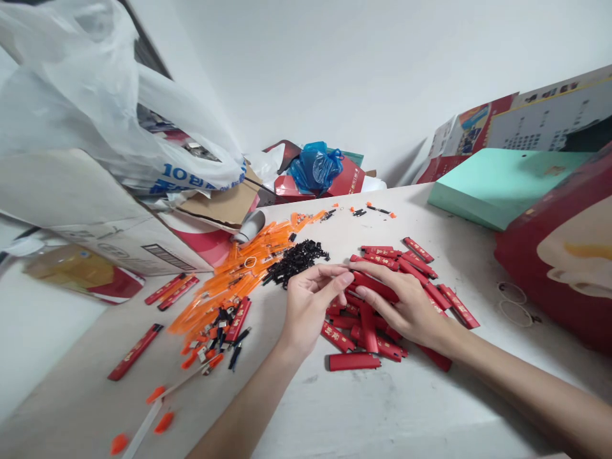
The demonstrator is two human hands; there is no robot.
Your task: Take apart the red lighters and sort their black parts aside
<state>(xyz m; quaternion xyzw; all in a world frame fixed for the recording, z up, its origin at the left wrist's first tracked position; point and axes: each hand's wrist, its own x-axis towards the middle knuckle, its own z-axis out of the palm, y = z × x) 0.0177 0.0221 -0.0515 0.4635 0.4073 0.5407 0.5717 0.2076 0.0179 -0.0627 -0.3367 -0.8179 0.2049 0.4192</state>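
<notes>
1. Nearest the camera, both forearms reach out over the white tabletop (pixel 363 408), and a few loose orange caps (pixel 164 422) lie at the near left.
2. The left hand (pixel 308 306) is curled, its thumb and fingertips pinched together at the edge of the red pile; whether a small part sits between them cannot be told.
3. The right hand (pixel 406 306) lies flat and spread on the heap of red lighter shells (pixel 382 299), fingers pressing on the top pieces, gripping none that shows.
4. By my reading, the step in hand is picking one shell out of the heap; the next move would call for the right fingers to part a single shell from its neighbours without scattering the rest.
5. Beyond the left hand sit a clump of small black parts (pixel 296 258) and a spread of orange strips (pixel 239 274).
6. Farther off are a cardboard box (pixel 95 210), a blue bag (pixel 315 166) and a teal box (pixel 502 185).
</notes>
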